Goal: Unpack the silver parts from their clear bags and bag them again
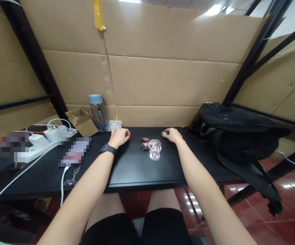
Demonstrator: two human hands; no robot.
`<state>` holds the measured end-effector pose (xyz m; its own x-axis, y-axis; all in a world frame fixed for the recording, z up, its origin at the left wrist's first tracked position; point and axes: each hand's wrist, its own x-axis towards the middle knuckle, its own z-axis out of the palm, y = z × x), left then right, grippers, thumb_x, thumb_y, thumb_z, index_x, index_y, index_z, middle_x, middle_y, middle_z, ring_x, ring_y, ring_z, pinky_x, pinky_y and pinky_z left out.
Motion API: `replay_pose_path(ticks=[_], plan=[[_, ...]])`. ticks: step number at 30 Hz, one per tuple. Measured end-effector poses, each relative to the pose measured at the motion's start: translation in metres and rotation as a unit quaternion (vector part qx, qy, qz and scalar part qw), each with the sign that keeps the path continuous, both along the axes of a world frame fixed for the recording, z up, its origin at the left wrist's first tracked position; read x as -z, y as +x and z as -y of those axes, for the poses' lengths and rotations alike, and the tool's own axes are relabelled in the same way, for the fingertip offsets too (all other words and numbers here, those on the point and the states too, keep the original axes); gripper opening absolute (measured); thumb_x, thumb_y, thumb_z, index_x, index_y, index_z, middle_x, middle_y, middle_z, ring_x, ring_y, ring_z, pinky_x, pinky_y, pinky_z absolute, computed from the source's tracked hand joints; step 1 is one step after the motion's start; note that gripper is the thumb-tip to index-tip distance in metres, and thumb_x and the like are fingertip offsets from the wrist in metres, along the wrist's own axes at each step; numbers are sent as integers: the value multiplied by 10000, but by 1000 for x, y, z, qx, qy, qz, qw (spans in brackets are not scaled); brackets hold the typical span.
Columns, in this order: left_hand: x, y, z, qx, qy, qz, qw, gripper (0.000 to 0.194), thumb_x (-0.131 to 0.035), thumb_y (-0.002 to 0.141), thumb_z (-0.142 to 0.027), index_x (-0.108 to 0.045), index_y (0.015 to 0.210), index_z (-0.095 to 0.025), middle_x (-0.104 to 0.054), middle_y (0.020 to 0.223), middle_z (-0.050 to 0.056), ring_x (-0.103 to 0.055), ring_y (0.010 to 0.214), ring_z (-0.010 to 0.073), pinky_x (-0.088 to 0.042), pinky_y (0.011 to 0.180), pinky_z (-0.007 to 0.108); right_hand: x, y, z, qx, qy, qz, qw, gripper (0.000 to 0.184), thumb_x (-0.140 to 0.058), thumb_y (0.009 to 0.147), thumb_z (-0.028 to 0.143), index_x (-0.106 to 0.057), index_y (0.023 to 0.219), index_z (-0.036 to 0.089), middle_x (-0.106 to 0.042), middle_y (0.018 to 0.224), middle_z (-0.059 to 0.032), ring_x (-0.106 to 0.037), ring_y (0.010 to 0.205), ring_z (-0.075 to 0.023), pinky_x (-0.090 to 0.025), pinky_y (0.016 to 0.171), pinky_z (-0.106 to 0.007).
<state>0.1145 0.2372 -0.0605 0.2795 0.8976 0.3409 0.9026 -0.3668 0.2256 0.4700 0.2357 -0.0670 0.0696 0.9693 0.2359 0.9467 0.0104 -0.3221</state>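
Note:
A loose pile of shiny round metal discs [154,155], with red bits at their centres, lies on the black table [137,173] between my hands. Some overlap, and the darker ones on the left of the pile show red strands. My right hand [173,135], to the right of the pile, has its thumb and fingers closed on one silver disc [164,133] close to the tabletop. On the other side, my left hand [120,137] is low over the table with curled fingers. Something small and red [129,138] shows at its fingertips; its shape is mostly hidden.
A water bottle [98,114], an open cardboard box [82,121] and a clear plastic packet [114,125] stand back left. Further left are a power strip [38,149] and a blurred phone [76,152]. A black bag [229,132] occupies the right. Cardboard walls [147,78] enclose the back.

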Motion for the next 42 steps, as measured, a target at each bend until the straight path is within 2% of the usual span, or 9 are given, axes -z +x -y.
replay_pose_path(ticks=[7,11,20,24,29,32,37,39,42], plan=[[14,47,11,161,48,-15,986,442,-408,935,-140,-658,1257,-311,-654,1366,51,-574,1243,242,-362,957,399,0,-8,2,15,-66,59,996,392,-598,930,422,-676,1294,298,-637,1361,-108,-590,1228,-307,-469,964,-398],[18,65,14,239,20,-43,970,538,-386,887,-44,-669,1245,-329,-675,1349,20,-572,1259,205,-325,906,375,1,-9,2,15,-87,64,994,459,-574,926,451,-634,1357,306,-597,1400,-124,-518,1284,-370,-432,1014,-500],[10,56,12,154,16,-68,986,231,-514,958,-257,-743,927,-253,-759,1040,52,-659,1024,213,-314,858,354,-5,-21,8,0,-37,51,998,536,-644,880,399,-574,1397,279,-491,1469,-132,-410,1350,-370,-371,1067,-537],[11,57,13,125,29,-36,991,199,-518,956,-271,-702,893,-230,-764,994,57,-674,1010,227,-336,905,369,-6,-38,13,-95,53,-30,994,407,-671,878,330,-648,1279,267,-572,1389,-120,-470,1314,-341,-394,1058,-540],[9,55,13,112,12,101,988,164,-524,940,-253,-679,995,-254,-780,978,17,-709,981,222,-408,945,380,-1,-71,19,-266,127,-176,939,525,-767,813,354,-619,1305,245,-650,1324,-92,-615,1199,-248,-485,1017,-419],[7,53,12,148,-6,215,965,162,-559,922,-295,-690,1007,-253,-778,1031,17,-714,995,203,-481,924,334,-1,-87,24,-307,115,-232,916,649,-826,752,378,-589,1343,251,-668,1314,-90,-667,1136,-233,-535,947,-377],[8,58,13,208,-27,320,924,181,-588,890,-328,-692,972,-205,-775,1012,55,-721,955,198,-525,902,307,-1,-96,30,-353,71,-306,881,546,-793,781,372,-620,1278,227,-698,1254,-80,-730,953,-189,-592,813,-307],[6,58,14,197,-19,292,936,184,-585,898,-340,-700,960,-211,-777,1011,51,-718,963,204,-508,921,324,-1,-93,28,-346,66,-303,886,534,-781,787,357,-623,1278,219,-710,1213,-78,-731,889,-176,-599,788,-301],[-1,47,14,123,30,190,974,195,-551,931,-347,-714,968,-245,-784,1012,38,-707,987,234,-426,1004,410,-1,-79,20,-282,98,-234,925,505,-770,790,317,-641,1266,205,-722,1140,-78,-716,859,-179,-588,829,-330]])
